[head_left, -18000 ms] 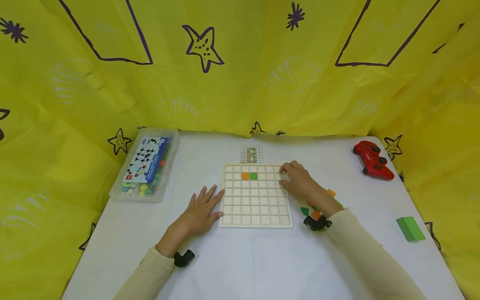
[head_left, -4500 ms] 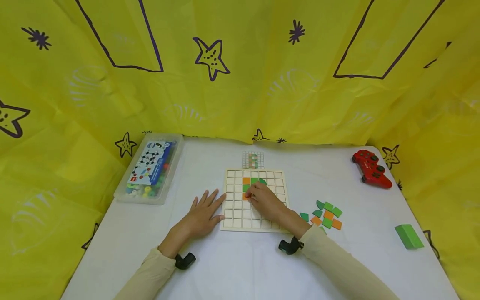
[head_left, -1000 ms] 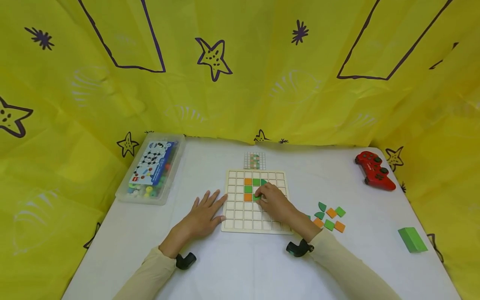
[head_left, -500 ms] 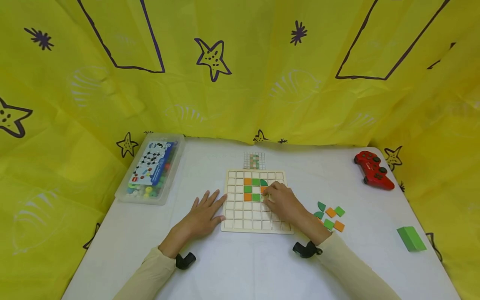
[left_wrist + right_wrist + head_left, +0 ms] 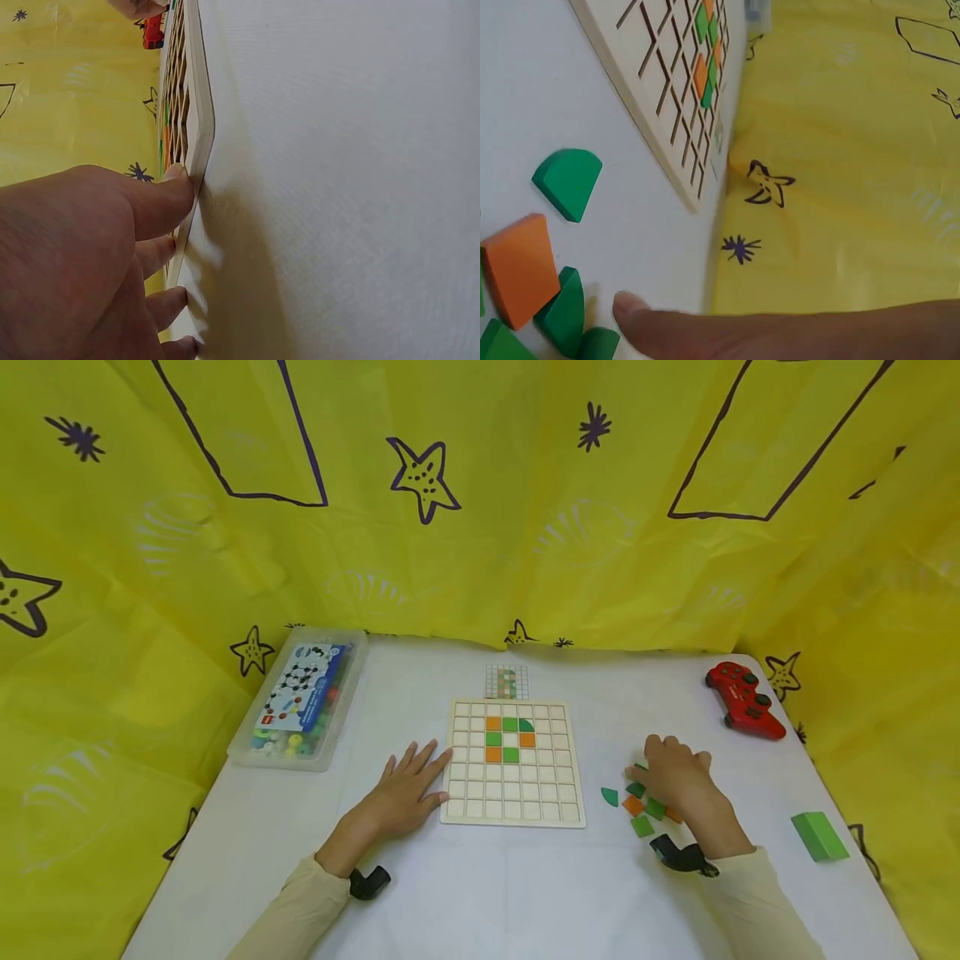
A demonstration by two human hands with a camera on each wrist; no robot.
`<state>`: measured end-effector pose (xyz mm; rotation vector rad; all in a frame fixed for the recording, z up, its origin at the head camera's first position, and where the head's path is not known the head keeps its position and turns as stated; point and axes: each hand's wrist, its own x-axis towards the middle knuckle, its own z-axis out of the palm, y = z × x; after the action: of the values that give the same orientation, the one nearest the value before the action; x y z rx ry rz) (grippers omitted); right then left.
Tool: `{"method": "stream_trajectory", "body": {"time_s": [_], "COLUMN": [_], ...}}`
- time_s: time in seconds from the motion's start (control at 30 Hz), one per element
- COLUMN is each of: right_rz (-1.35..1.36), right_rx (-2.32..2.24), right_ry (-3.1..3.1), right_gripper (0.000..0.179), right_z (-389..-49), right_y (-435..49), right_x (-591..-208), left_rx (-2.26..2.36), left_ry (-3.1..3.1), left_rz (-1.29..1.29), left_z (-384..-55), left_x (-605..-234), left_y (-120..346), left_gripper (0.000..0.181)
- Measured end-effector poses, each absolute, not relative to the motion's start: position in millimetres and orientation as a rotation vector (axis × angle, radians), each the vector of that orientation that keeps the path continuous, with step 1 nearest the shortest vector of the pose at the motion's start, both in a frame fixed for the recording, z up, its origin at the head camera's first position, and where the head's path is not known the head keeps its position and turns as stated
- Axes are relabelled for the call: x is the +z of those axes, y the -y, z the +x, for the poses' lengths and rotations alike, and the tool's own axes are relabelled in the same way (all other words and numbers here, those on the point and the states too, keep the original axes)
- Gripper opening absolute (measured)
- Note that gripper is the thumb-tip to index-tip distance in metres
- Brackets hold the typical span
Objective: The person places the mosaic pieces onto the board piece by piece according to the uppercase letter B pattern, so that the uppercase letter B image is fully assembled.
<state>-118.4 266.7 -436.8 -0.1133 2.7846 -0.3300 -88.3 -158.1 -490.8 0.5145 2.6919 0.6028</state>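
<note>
A cream wooden grid board (image 5: 472, 789) lies flat in the head view's middle, with several orange and green square tiles and one dark green quarter-round tile (image 5: 527, 726) set in its upper cells. My left hand (image 5: 405, 789) is spread on the cloth, its fingertips and thumb (image 5: 169, 199) touching the board's left edge. To the right, my right hand (image 5: 678, 777) hovers over a cluster of loose tiles, partly covering them. Its thumb (image 5: 637, 319) is extended close to dark green pieces (image 5: 564, 311) in the right wrist view; the other fingers' undersides are hidden. I see no tile in its grasp.
A small printed pattern card (image 5: 507, 682) touches or nearly touches the board's far edge. A clear lidded box of colourful parts (image 5: 300, 693) stands back left. A red game controller (image 5: 742, 700) and a green block (image 5: 820, 837) lie at right. Yellow curtain surrounds the white table.
My right hand has moved right, from the board to the loose tiles. An orange tile now shows below the quarter-round one; over the longer span more tiles appeared. My left hand stays put.
</note>
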Motion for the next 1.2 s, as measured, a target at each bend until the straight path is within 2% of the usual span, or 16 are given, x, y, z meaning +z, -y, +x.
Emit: {"method": "stream_trajectory", "body": {"time_s": [0.33,0.5,0.7,0.97,1.2], "right_rz": [-0.182,-0.271,-0.197,-0.224,-0.204], "right_rx": [-0.367,-0.545,-0.746,-0.759,-0.809], "right_ry": [-2.825,-2.848,-2.798,-2.825,-2.791], "right_gripper": [0.020,0.033,0.049,0.026,0.025], "right_z": [-118.9,-124.1,-125.4,-124.9,-124.9], "right_y": [-268.3,-260.0,-261.9,-266.2,-256.7], "right_x": [-452.1,-466.1,-473.5,-481.4,-480.8], "left_rx": [0.600,0.608,0.603,0.596,0.597], "left_ry": [-2.698,-2.692,-2.690,-2.701,-2.702], "left_rz": [0.524,0.515,0.512,0.507,0.507], "left_z": [-89.0,-89.3,-90.1,-89.4,-88.2], "left_x": [-490.3,-490.7,-493.3,-493.8,-492.3], "left_y": [158.4,158.3,156.8,156.0,155.8], "left_gripper": [0.067,0.067,0.067,0.067,0.067]}}
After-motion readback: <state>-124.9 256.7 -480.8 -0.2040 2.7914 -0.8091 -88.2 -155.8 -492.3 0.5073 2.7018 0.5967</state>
